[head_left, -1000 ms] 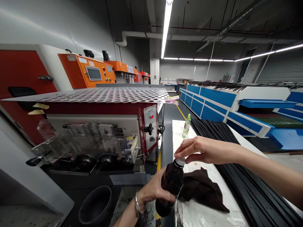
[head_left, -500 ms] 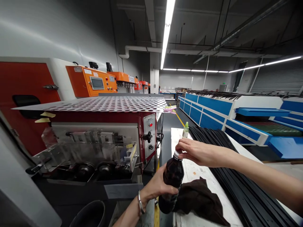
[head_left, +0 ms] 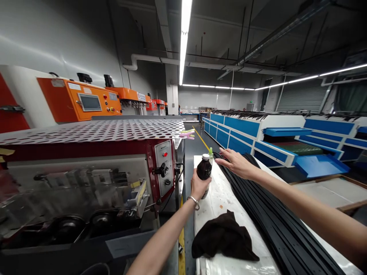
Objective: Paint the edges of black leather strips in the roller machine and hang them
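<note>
My left hand [head_left: 199,187] grips a dark brown plastic bottle [head_left: 204,170] with a white cap, holding it upright above the far end of a white-covered table [head_left: 216,202]. My right hand [head_left: 236,163] is open, with its fingers spread, a little to the right of the bottle and not touching it. It hangs above a stack of long black strips [head_left: 275,206]. A clear bottle with a green top [head_left: 210,154] stands behind the brown bottle, partly hidden. A crumpled dark cloth [head_left: 223,236] lies on the table nearer me.
To the left stands a machine with a perforated metal top [head_left: 94,130] and a red control panel [head_left: 163,168]. Orange control cabinets [head_left: 78,95] are behind it. Blue conveyor machines [head_left: 241,130] run along the right, beyond a dark floor with a yellow line [head_left: 181,244].
My right hand has come off the bottle's cap and opened, moving to the right. My left hand has lifted the bottle farther from me. The view has turned slightly right.
</note>
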Available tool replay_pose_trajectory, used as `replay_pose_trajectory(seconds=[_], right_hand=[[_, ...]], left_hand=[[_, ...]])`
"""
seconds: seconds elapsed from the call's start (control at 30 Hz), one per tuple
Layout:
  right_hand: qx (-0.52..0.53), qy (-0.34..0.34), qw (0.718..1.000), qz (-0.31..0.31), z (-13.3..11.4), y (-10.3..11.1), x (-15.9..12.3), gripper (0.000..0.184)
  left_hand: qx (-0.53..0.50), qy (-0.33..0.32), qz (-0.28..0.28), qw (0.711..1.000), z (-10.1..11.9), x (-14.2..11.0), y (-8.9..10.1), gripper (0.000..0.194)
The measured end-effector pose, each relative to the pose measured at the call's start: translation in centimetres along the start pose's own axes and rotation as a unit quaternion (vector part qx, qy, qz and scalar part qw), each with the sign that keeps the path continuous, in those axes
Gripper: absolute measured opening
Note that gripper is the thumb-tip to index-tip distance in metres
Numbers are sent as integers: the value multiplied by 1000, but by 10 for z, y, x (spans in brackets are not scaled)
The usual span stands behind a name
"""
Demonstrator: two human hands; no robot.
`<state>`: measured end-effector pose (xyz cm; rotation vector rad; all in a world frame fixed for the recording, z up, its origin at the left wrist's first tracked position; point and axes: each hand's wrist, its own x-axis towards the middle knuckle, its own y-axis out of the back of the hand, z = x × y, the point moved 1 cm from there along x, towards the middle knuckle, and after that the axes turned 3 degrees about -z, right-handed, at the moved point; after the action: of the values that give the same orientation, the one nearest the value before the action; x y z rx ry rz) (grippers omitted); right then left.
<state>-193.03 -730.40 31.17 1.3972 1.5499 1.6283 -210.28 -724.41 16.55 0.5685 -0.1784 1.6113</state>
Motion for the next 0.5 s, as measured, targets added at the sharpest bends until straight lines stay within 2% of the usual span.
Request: replay_pose_trajectory(seconds=[0.07,0.2,0.37,0.5], right_hand=[[47,-29,998,8,6,1,-30,63],[75,-16,995,-60,-2,-15,-104,57],[88,-20,990,-110,-19,-51,-177,42],[79,18,987,-138,-26,-71,-202,35]], left_hand=[[-13,-3,1,1000,-12,24,-12,51],[-23,9,19,1000,-37,52,-30,51],[-33,7,14,999,-55,58,-40,54],[-42,11,-8,999,-57,58,-42,60]])
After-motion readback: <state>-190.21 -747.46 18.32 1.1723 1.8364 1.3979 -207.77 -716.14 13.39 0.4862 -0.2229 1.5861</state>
